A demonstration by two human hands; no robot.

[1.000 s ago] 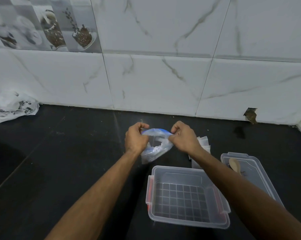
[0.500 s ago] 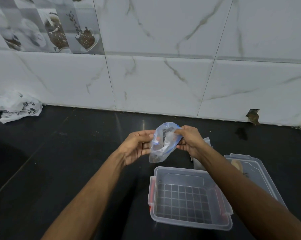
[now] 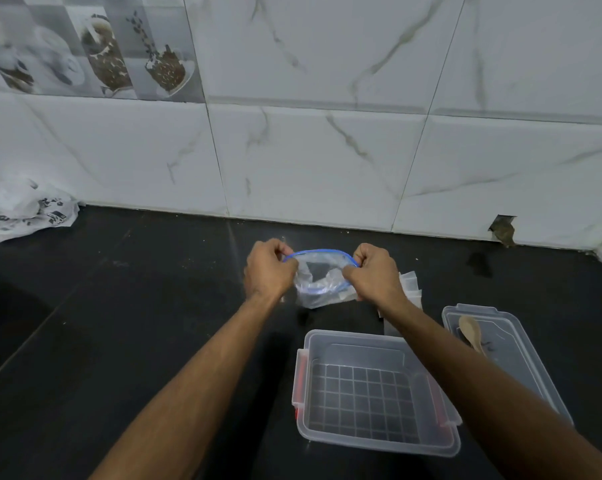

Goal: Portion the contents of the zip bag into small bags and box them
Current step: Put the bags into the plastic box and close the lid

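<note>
Zip bag portioning on a black counter, seen from your own head camera: nearest you, a clear plastic box with red side latches sits open and upright, its gridded floor showing through, just right of your left forearm and partly crossed by your right one. To its right lies the clear lid, flat on the counter, with a pale wooden spoon resting on it. Beyond the box, you hold the zip bag up off the counter between both hands, its blue zip rim pulled into an open oval; your left hand pinches the rim at its left end and your right hand pinches it at the right end, fingers curled on the plastic, the two hands apart with the bag's mouth stretched between them. What the bag holds cannot be told. Just behind your right wrist, a small stack of clear small bags lies on the counter. Farther back, at the far left, a crumpled white plastic bag with dark print rests against the marble-patterned tile wall.
</note>
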